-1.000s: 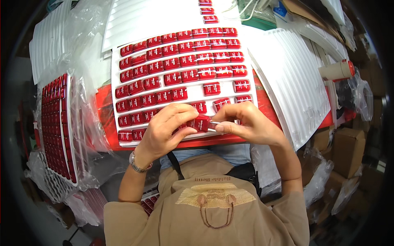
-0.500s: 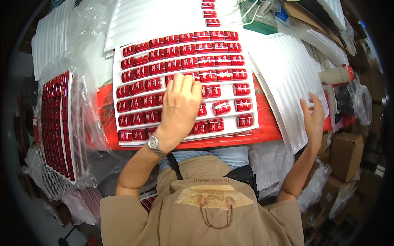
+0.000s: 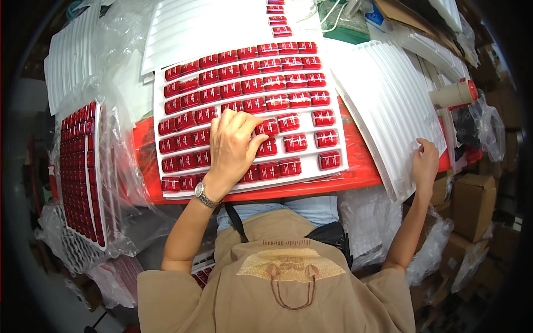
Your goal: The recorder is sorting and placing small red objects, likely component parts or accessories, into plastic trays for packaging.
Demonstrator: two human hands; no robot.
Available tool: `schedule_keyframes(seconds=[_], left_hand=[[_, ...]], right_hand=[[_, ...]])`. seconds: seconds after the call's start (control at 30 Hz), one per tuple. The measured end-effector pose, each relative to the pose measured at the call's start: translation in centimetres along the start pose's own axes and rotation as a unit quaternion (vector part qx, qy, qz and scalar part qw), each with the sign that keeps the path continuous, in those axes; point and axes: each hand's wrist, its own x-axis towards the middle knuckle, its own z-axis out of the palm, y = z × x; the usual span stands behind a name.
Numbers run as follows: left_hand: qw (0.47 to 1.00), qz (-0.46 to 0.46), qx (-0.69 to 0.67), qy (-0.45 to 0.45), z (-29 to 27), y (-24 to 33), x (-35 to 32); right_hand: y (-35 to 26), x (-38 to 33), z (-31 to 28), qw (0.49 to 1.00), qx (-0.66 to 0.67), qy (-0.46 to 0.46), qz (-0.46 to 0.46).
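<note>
A white ribbed tray (image 3: 311,169) holds many small glossy red pieces with white print, laid in rows. My left hand (image 3: 230,145) reaches over the tray's middle, wearing a wristwatch. Its thumb and index finger are pinched at a slightly tilted red piece (image 3: 267,127); the other fingers curl over the rows and hide some pieces. To the right of that piece lies another red piece (image 3: 288,122), with a gap after it. My right hand (image 3: 426,164) holds nothing visible. Its fingers are loosely bent and apart beside a stack of white ribbed trays (image 3: 383,105).
Red sheeting (image 3: 361,161) covers the table. At the left, a filled tray (image 3: 80,172) leans in clear plastic. Several red pieces (image 3: 281,31) lie on white trays behind. A beige cylinder (image 3: 448,95) with a red end sits right, and cardboard boxes (image 3: 472,205) stand below.
My left hand has shifted slightly left and its thumb now shows. A piece that lay askew near the right columns now sits straighter. My right hand has lowered, its spread fingers now bent.
</note>
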Motion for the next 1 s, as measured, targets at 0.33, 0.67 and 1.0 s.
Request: schedule_keyframes(seconds=[0.33,0.67,1.0], left_hand=[[0.999,0.036,0.025,-0.020,0.2,-0.3,0.4],[0.999,0.044,0.003,-0.010,1.4,0.9,1.4],[0.992,-0.009,-0.123,-0.024,-1.0,0.9,-3.2]], right_hand=[[-3.7,1.1,0.4,0.874,0.479,0.082,0.020],[-16.3,-0.4,0.7,0.758,0.622,-0.195,-0.029],[-20.3,-5.1,1.9,0.571,0.747,-0.340,-0.028]])
